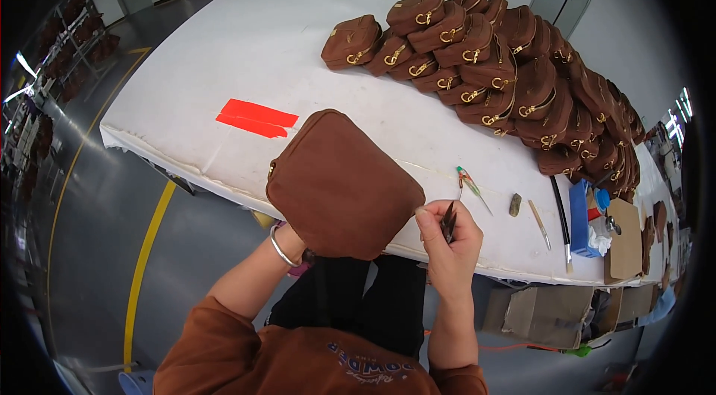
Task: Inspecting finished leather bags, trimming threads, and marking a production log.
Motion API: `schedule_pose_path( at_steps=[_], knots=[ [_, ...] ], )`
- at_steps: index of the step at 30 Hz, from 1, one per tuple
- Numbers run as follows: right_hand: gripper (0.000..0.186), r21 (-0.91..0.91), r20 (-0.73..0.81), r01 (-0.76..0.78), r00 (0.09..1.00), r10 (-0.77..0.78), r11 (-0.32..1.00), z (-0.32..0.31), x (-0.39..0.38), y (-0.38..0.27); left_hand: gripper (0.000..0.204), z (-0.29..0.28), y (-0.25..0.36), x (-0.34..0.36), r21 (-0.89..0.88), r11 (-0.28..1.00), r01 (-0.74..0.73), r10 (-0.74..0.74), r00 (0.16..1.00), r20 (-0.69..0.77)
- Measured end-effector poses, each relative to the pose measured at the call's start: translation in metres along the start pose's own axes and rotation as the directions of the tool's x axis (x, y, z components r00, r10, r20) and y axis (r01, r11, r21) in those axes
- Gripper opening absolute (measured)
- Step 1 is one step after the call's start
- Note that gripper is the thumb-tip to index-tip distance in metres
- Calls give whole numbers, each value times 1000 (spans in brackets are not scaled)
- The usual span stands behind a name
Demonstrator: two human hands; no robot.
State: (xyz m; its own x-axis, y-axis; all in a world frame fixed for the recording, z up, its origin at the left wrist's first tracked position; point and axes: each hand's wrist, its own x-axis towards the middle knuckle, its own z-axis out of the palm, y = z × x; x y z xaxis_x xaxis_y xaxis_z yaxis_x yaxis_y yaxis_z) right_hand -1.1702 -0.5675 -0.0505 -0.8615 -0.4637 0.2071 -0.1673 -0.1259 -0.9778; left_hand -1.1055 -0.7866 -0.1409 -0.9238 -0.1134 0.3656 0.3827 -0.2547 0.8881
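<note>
Head view, looking down at a long white table (246,44). A brown fabric pouch (339,186) with a rounded outline is held upright at the near edge of the table, its plain side toward the camera; a gold zip fitting shows at its upper left corner. Whether the pouch is open and what it contains cannot be told, since only the closed face shows.

The left hand (294,242) is mostly hidden under the lower left of the pouch and supports it from below; a silver bangle (282,247) circles the wrist. Its grip cannot be seen. The right hand (447,227) sits just beside the lower right corner of the pouch, fingers curled tight around a small dark tool (449,222), the thumb touching the pouch's edge.

At the far right of the table lies a large pile of matching brown pouches (507,74), all zipped, with gold ring pulls, stacked in overlapping rows. A red tape strip (257,119) is stuck to the table left of the held pouch. To the right of the right hand lie a slim pen-like tool with a coloured end (471,185), a small dark lump (515,205), a pale stick (540,223) and a black rod (561,217). A blue box (580,220) stands beyond them, with white crumpled material at its near end; its other contents are unclear. Cardboard pieces (625,238) lie beside it.
</note>
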Motion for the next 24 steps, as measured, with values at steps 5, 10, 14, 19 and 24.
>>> schedule_pose_path(
  at_steps=[5,10,14,19,24],
  knots=[
    [8,-54,15,114,993,-113,992,10,16,-7,57,14,-6,-6,78,995,54,-53,998,-17],
    [14,-351,98,310,951,-295,884,11,21,-6,59,28,15,-8,130,992,8,-10,1000,15],
    [16,-386,147,407,913,-380,828,14,23,-6,60,29,17,-12,70,996,50,-51,999,18],
    [19,-452,208,504,862,-463,736,10,26,-1,59,29,14,-12,245,962,120,-126,992,9],
    [19,-537,249,530,843,-477,656,8,27,3,60,32,22,-10,386,921,53,-99,990,100]
  ],
)
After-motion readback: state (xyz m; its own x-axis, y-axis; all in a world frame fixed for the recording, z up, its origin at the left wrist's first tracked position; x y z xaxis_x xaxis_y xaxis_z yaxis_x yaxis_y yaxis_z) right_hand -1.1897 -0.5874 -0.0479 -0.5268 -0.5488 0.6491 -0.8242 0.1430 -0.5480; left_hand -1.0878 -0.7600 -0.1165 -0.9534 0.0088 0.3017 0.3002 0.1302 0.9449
